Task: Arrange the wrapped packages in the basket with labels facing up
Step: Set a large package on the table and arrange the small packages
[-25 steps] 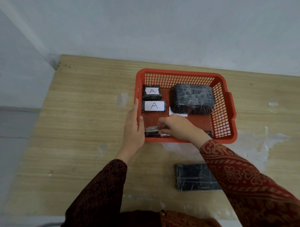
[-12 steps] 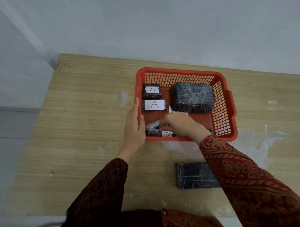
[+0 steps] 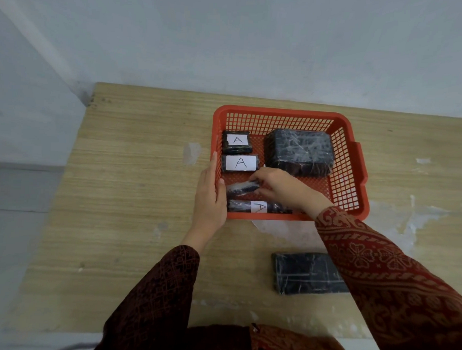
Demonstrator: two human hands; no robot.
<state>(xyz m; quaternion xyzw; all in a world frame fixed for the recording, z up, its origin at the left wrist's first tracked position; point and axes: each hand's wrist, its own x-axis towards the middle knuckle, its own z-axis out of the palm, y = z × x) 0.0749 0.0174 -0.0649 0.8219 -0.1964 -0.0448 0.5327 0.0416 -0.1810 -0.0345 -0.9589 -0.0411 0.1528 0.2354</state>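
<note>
A red plastic basket (image 3: 352,163) sits on the wooden table. Inside it, two small black wrapped packages (image 3: 236,141) (image 3: 240,163) lie at the left with white "A" labels facing up. A large black package (image 3: 299,151) with no label showing lies at the back right. Along the near wall lies a long package (image 3: 257,206) with its "A" label up. My right hand (image 3: 281,189) grips a small black package (image 3: 241,188) just above it, no label showing. My left hand (image 3: 209,200) holds the basket's left rim.
Another flat black wrapped package (image 3: 307,273) lies on the table near me, right of centre, partly under my right sleeve. The table (image 3: 132,197) has white worn patches. A pale wall runs behind the table's far edge.
My right hand has lifted a small package away from the near wall, uncovering the long package with its "A" label. My left hand has stayed on the rim.
</note>
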